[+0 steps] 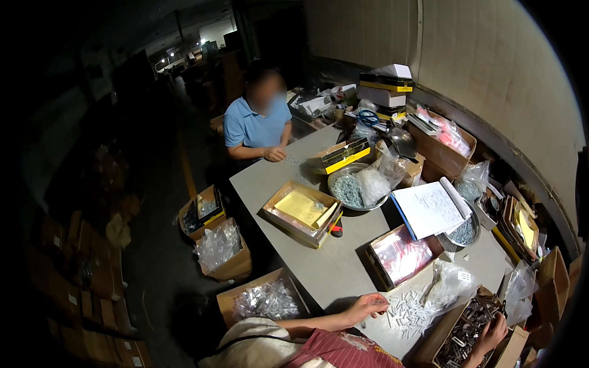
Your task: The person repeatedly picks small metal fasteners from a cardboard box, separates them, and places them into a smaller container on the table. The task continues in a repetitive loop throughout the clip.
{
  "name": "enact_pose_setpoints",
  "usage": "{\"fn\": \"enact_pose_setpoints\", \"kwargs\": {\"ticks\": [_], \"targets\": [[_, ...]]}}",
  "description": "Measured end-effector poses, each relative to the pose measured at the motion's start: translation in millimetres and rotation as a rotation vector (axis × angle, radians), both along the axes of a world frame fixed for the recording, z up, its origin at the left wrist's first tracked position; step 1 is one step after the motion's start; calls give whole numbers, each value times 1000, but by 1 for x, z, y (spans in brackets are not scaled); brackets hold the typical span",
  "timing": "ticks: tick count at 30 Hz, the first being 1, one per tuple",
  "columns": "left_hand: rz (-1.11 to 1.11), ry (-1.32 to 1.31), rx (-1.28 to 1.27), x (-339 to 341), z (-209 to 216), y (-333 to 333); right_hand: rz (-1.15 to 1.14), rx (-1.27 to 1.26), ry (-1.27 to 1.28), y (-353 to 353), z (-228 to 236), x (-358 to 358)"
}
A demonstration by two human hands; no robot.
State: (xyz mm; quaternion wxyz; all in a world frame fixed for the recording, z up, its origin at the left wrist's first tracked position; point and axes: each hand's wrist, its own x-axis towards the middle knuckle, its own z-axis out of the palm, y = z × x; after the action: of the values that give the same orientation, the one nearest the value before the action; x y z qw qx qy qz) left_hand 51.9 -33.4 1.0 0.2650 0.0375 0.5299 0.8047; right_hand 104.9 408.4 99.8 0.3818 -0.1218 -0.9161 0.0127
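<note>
My left hand is over the near edge of the grey table, its fingers curled together. Whatever they hold is too small to make out. Just right of it lies a loose spread of small pale cylindrical pieces. My right hand is at the right side of a cardboard box filled with dark metal parts. Its fingers are bent inward over the parts, and what is between them is hidden. A clear plastic bag with a white label lies between the pale pieces and an open box of red-marked plastic bags.
Across the grey table, a person in a blue shirt has hands at its edge. A box with yellow paper, a bowl of screws and a notepad stand between us. Boxes of clear bags sit at left.
</note>
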Motion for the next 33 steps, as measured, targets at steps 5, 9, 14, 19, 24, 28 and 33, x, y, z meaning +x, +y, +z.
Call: {"fn": "enact_pose_setpoints", "kwargs": {"ticks": [5, 9, 14, 19, 24, 28, 33], "targets": [[-36, 5, 7, -1, 0, 7, -39, -283, 29, 38, -24, 27], [-91, 22, 1, -3, -3, 10, -59, 193, -245, 23, 8, 40], [-60, 3, -5, 0, -4, 2, 77, 92, 45, -28, 67, 45], [-98, -14, 1, -1, 3, 4, 280, 94, 83, -39, 66, 37], [-114, -114, 104, 5, 24, 5, 601, -827, 63, -128, 23, 15], [-133, -35, 220, 7, 22, 11, 609, -1427, -71, -201, 18, 3], [-26, 24, 254, 9, 37, 9, 594, -1604, -223, -216, -7, -4]]}}
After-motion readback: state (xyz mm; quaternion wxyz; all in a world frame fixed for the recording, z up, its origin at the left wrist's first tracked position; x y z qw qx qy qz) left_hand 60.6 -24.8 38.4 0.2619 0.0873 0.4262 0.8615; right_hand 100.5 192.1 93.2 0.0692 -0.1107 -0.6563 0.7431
